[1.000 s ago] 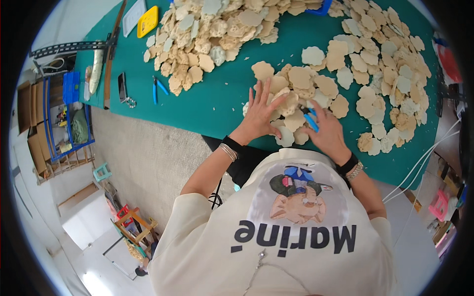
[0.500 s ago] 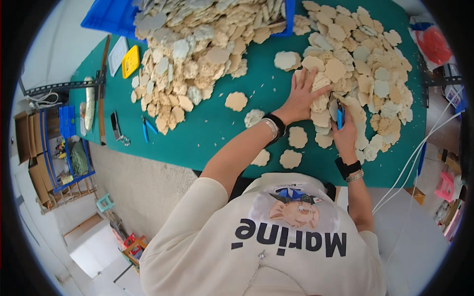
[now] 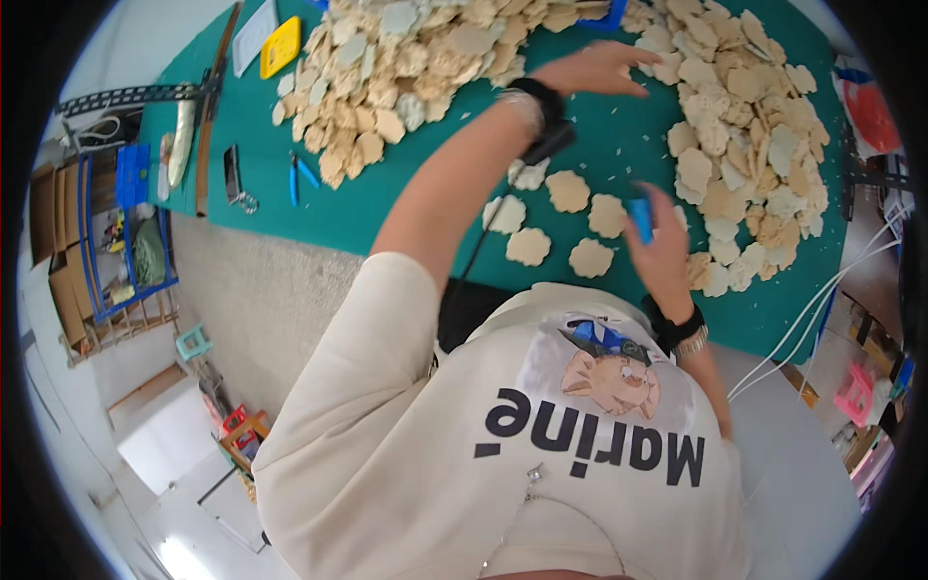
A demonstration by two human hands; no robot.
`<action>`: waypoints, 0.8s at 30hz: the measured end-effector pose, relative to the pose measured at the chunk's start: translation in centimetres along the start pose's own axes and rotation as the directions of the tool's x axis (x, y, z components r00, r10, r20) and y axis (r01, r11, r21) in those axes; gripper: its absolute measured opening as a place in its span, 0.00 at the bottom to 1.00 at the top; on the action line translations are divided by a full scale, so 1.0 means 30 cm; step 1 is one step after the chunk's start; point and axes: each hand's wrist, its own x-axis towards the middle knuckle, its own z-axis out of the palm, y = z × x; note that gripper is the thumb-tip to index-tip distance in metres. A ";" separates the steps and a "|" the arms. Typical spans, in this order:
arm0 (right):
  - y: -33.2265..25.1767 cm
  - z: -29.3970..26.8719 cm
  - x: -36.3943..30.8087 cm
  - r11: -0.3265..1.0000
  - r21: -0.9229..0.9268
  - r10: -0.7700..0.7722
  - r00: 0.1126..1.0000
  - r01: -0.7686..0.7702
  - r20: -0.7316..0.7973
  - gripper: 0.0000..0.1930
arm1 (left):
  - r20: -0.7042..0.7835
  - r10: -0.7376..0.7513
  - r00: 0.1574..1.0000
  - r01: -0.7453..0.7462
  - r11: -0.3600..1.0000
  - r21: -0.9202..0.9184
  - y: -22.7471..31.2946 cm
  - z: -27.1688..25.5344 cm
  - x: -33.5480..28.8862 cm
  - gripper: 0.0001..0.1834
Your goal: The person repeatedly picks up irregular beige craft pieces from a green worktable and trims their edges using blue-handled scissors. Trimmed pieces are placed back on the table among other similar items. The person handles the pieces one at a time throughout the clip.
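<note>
Flat, beige, scallop-edged pieces (image 3: 567,191) lay left of the nearer right hand (image 3: 661,244), clasped round a blue-handled tool (image 3: 641,219); the left hand (image 3: 594,71) spread beyond.

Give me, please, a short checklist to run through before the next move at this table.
1. Blue-handled tool secure in the right hand: ok, the fingers are wrapped around it.
2. Left hand free: ok, open, with nothing visible in it.
3. Loose scalloped piece off the piles: ok, flat on the green table.
4. Phone off the table: not ok, lying near its left end.
5. Tool's working end: cannot tell, blurred or hidden.
</note>
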 end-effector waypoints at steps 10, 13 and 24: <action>-0.116 0.472 -0.034 0.626 0.196 -0.723 0.469 0.754 0.507 0.20 | -0.082 -0.350 0.933 0.327 0.731 0.599 0.077 -0.097 -0.878 0.60; -0.079 0.471 -0.028 0.724 0.104 -0.625 0.585 0.682 0.517 0.19 | -0.044 -0.202 0.978 0.200 0.867 0.456 0.006 -0.073 -0.799 0.54; 0.333 -0.132 0.176 0.694 -0.714 -0.227 0.969 0.091 -0.097 0.22 | -0.048 -0.328 0.943 0.247 0.791 -0.561 0.142 0.312 -0.214 0.31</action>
